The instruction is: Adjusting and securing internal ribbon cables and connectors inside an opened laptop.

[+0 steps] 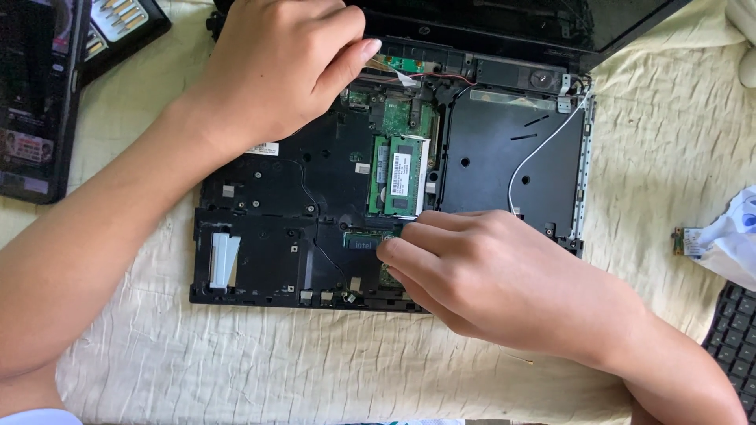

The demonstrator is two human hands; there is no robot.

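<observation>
An opened black laptop base (268, 197) lies on a cream cloth, its inner boards exposed. A green memory module (400, 175) sits in its slot near the middle. My left hand (276, 63) rests on the base's upper left part, thumb stretched toward a small green board by the hinge (405, 64). My right hand (480, 271) is at the lower middle, its fingertips pressed on a small green card (364, 241) in the base. Whether it grips the card I cannot tell. A thin white wire (543, 145) runs across the empty black bay on the right.
The cream cloth (315, 362) covers the work surface. A dark flat device (35, 94) and a tool case (118, 24) lie at the upper left. A small loose board (683, 241) beside crumpled white paper (736, 236) and a black keyboard corner (732, 330) sit at the right.
</observation>
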